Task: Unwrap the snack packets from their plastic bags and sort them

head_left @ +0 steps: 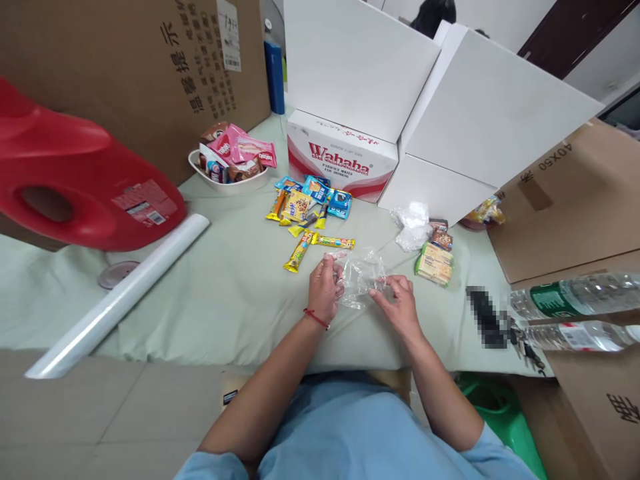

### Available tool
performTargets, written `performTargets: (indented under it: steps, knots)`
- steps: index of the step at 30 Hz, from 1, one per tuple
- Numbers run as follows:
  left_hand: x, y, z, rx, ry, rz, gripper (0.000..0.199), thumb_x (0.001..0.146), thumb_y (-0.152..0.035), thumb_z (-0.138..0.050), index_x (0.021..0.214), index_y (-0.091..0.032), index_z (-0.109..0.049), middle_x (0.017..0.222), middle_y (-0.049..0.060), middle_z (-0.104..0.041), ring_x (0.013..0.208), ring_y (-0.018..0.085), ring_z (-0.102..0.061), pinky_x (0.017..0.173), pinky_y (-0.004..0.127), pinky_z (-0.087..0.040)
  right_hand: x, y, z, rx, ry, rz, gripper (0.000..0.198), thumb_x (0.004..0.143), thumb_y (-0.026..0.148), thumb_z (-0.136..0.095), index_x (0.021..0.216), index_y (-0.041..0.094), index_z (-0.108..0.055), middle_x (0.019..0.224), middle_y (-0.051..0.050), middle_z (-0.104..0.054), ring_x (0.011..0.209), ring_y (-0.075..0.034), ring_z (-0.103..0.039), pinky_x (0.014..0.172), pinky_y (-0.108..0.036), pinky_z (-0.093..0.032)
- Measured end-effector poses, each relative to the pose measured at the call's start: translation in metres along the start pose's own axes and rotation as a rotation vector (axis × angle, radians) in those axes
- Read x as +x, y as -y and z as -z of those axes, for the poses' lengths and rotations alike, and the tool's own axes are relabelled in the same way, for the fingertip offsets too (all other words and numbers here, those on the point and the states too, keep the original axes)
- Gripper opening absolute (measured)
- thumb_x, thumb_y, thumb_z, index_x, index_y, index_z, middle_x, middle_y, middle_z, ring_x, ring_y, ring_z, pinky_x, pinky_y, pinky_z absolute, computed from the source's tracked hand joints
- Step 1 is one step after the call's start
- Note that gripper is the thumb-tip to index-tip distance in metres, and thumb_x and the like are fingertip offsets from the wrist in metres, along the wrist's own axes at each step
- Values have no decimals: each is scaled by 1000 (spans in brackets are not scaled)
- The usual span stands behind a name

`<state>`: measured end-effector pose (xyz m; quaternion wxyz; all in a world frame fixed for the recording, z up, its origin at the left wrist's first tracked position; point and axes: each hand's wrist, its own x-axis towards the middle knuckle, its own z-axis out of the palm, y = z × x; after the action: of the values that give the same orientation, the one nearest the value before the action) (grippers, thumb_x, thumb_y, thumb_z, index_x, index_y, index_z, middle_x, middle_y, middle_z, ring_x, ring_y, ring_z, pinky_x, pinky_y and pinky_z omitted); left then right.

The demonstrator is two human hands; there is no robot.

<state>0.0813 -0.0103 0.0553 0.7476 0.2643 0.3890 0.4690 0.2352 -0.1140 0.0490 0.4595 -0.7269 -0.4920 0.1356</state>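
Between my hands a clear plastic bag (361, 277) is held up over the green cloth. My left hand (325, 287), with a red string at the wrist, is closed on the bag's left side. On its right side my right hand (397, 303) pinches the film between thumb and fingers. Just beyond the bag lie two yellow snack bars (299, 252), one slanted and one sideways. Behind them is a loose pile of small snack packets (306, 201) in blue, yellow and orange. To the right, a green-and-cream packet (434, 264) lies near crumpled clear bags (413, 225).
A white bowl of snacks (230, 183) stands at the back left. A Wahaha carton (343, 157) and white boxes (450, 120) wall the back. At left are a red jug (90, 173) and a plastic-film roll (120, 293); at right, water bottles (600, 297) and keys (525, 347).
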Motion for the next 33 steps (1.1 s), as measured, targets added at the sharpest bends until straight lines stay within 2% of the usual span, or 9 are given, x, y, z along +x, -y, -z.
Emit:
performTargets:
  steps: [5,8,13,17,19,21,26,30,33]
  knots:
    - [-5,-15,39,233,54,-19,52,83,-73,-57,84,-21,-59,62,-7,-43,40,5,-27,38,20,-15,21,21,-4,95,13,100,15,86,42,-73,88,27,-76,106,-6,-66,106,-25,-56,101,-42,-45]
    - [-5,-35,71,385,164,21,46,74,-65,-73,75,-19,-67,53,-7,-37,41,6,-26,40,22,-16,41,29,11,327,253,-102,26,82,49,-76,84,24,-71,88,-3,-69,77,-19,-63,71,-32,-54]
    - [9,-73,110,691,370,-47,41,59,-47,-87,87,-20,-76,66,-3,-52,59,12,-46,53,22,-35,56,29,20,517,509,-432,39,72,51,-85,76,20,-62,56,6,-59,38,-7,-43,35,-18,-30]
    - [18,-86,133,906,-62,-278,53,52,-40,-85,100,-20,-71,98,3,-60,80,18,-58,77,32,-51,45,19,3,601,418,-569,44,65,49,-90,74,18,-59,55,8,-56,37,-4,-37,32,-15,-23]
    - [10,-83,143,957,-294,-341,53,61,-44,-79,106,-19,-66,107,6,-60,83,18,-61,82,35,-51,36,13,-7,672,348,-643,47,61,47,-92,72,18,-57,56,8,-56,37,-2,-36,32,-14,-23]
    - [-7,-74,150,978,-380,-371,41,76,-51,-68,103,-20,-64,103,6,-63,82,19,-62,82,36,-51,29,7,-14,768,293,-704,47,58,43,-94,73,18,-56,57,8,-55,37,-2,-35,31,-12,-23]
    - [-55,-39,143,1188,-176,-318,50,98,-56,-36,74,-24,-67,83,8,-64,87,26,-60,84,41,-47,22,-3,-17,1028,270,-830,37,61,24,-92,78,19,-59,60,8,-55,39,-1,-35,31,-8,-27]
    - [-58,-14,114,1393,-175,-372,37,85,-57,-64,69,-23,-69,92,12,-63,99,32,-55,89,46,-45,22,-4,-16,1167,253,-901,31,66,16,-88,81,18,-61,60,8,-54,38,0,-36,30,-6,-29]
    - [-47,-5,95,1275,-109,-350,23,76,-42,-76,69,-22,-67,98,10,-64,104,32,-54,94,47,-43,22,-5,-10,1267,272,-921,26,73,13,-83,84,17,-60,62,7,-55,39,0,-40,29,-6,-31]
